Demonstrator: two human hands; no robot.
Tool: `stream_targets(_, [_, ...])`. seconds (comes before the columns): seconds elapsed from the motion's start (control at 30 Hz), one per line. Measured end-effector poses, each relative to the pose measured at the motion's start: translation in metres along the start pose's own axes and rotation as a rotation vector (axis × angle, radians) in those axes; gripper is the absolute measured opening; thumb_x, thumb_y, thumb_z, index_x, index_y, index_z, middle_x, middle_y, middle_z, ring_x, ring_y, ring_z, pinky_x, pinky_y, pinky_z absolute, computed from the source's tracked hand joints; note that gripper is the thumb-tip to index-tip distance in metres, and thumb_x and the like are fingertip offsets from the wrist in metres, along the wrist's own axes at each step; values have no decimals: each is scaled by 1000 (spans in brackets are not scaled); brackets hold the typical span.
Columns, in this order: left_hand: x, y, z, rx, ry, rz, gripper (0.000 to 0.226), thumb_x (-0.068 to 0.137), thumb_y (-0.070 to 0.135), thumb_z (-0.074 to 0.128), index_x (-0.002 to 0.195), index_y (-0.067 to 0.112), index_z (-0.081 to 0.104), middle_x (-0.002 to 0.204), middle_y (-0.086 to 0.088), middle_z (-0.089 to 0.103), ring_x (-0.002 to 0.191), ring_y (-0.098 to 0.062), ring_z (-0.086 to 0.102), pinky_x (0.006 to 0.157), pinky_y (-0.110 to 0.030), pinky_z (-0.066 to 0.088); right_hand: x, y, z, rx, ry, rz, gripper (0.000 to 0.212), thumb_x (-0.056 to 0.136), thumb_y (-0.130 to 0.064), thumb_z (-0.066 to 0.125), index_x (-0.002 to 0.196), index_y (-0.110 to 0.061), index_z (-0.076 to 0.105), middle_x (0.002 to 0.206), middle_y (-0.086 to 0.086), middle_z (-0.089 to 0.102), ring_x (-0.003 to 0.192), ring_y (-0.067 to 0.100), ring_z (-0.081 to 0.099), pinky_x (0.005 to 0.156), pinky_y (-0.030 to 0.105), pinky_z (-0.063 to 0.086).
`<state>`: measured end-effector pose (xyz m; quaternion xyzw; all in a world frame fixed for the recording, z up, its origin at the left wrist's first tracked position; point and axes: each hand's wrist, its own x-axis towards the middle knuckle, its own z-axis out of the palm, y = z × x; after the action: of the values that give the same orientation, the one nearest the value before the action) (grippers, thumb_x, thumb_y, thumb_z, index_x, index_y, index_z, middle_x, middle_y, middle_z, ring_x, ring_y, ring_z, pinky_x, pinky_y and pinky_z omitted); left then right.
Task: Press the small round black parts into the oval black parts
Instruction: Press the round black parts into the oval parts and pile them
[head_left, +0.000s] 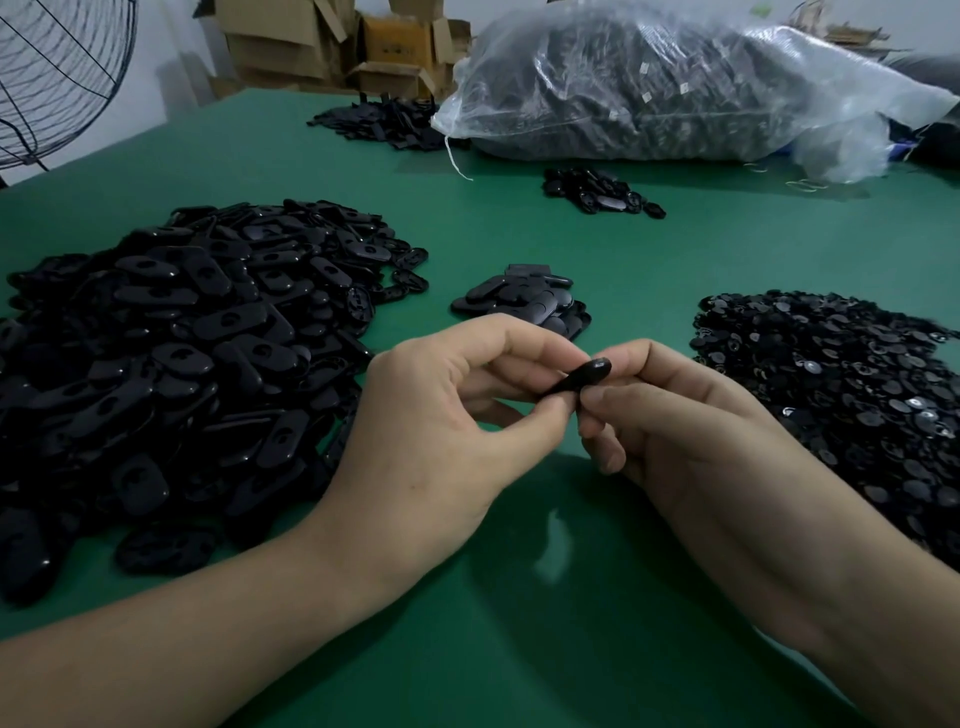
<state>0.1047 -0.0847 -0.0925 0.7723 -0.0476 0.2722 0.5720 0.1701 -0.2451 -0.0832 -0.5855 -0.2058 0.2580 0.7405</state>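
Oval black part (581, 383) pinched between left hand (441, 415) and right hand (685, 426), oval-part heap (182, 338) leftward, round-part heap (857, 395) rightward.

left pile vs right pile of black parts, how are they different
The left pile holds larger oval parts; the right pile holds small round ones. The left pile is heaped higher, while the right pile spreads flatter. Both are black and lie on the green table.

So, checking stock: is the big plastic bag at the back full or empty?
Full: the plastic bag bulges with dark parts.
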Motion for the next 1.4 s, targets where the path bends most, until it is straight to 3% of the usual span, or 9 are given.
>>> stream_targets(0.23, [-3, 8, -1, 185, 66, 169, 32, 82, -2, 79, 99, 25, 77, 90, 9, 75, 86, -6, 75, 78, -14, 57, 2, 0, 0, 62, -42, -5, 10, 74, -13, 69, 80, -20, 72, 70, 6, 63, 62, 14, 55, 56, 19, 47])
stream_targets(0.5, [-3, 10, -3, 332, 82, 343, 24, 87, -3, 79, 104, 14, 78, 91, 2, 73, 86, -9, 72, 81, -18, 57, 4, -2, -4, 99, -112, 33, 17, 65, -23, 75, 81, -23, 74, 69, 3, 63, 62, 14, 57, 56, 20, 47])
stream_targets(0.6, [-4, 10, -3, 382, 76, 392, 20, 89, 0, 79, 104, 13, 79, 92, 3, 72, 87, -8, 71, 81, -23, 57, 4, -2, -6, 100, -110, 41, 18, 63, -13, 75, 78, -24, 73, 66, 3, 62, 63, 15, 59, 56, 21, 47])
stream_targets(0.9, [0, 9, 0, 246, 111, 225, 25, 86, 2, 79, 105, 18, 79, 94, 9, 75, 88, -4, 74, 81, -16, 58, 6, 0, -4, 146, -104, 7, 14, 72, -24, 74, 86, -25, 73, 77, -2, 64, 72, 11, 61, 63, 21, 49])
stream_targets(1.17, [-1, 8, 1, 258, 106, 238, 27, 84, -1, 80, 104, 18, 78, 93, 7, 74, 88, -6, 74, 82, -17, 58, 4, 1, -2, 147, -80, 23, 15, 68, -20, 74, 82, -21, 71, 76, 3, 63, 69, 12, 59, 61, 22, 47])
stream_targets(1.4, [-2, 10, -2, 357, 97, 355, 22, 88, -1, 77, 106, 12, 78, 93, 3, 72, 89, -5, 72, 84, -16, 56, 2, 0, -2, 152, -88, 28, 24, 66, -20, 76, 90, -18, 70, 78, 4, 63, 70, 13, 59, 63, 25, 45])
